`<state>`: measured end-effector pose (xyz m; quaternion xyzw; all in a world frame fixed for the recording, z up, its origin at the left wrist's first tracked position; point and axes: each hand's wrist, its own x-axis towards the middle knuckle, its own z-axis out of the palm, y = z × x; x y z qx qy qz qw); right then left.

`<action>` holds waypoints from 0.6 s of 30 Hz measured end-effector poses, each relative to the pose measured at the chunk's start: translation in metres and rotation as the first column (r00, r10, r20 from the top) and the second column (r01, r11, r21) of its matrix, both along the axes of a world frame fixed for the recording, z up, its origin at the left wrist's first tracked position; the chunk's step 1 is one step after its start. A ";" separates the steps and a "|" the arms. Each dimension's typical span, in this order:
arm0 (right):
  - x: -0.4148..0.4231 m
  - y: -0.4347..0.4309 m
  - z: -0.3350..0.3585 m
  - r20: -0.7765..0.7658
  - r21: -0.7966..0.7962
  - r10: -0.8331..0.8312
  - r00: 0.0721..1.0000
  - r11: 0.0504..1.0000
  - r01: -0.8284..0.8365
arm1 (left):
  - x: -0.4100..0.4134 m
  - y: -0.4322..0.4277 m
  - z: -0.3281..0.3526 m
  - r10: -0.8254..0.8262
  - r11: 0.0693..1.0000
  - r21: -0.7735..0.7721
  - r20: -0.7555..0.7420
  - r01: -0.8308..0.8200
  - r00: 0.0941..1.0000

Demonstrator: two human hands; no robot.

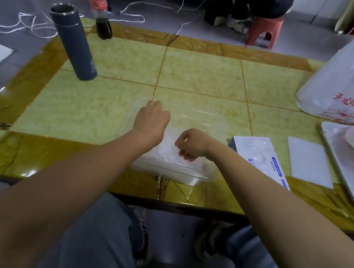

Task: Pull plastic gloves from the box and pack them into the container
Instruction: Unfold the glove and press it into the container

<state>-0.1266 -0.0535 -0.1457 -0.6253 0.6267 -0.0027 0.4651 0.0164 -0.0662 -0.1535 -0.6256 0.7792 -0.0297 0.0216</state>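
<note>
A clear plastic container (223, 127) stands in the middle of the table near the front edge. Inside its near half lies a crumpled heap of thin plastic gloves (164, 153). My left hand (152, 118) reaches over the container's far left corner, its fingers curled down onto the rim. My right hand (190, 144) hovers over the heap with bent fingers pinching the gloves. The white and blue glove box (258, 155) lies flat just right of the container, beside my right forearm.
A grey thermos (74, 43) and a cola bottle (98, 5) stand at the back left. A white plastic bag (349, 79) sits at the back right. A white tray (348, 182) holding a bowl and a white sheet (309, 162) lie at the right.
</note>
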 end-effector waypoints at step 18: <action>0.008 -0.014 -0.043 -0.128 0.178 -0.300 0.945 0.931 0.320 | 0.006 -0.011 -0.027 0.403 0.578 0.775 0.002 -0.256 0.915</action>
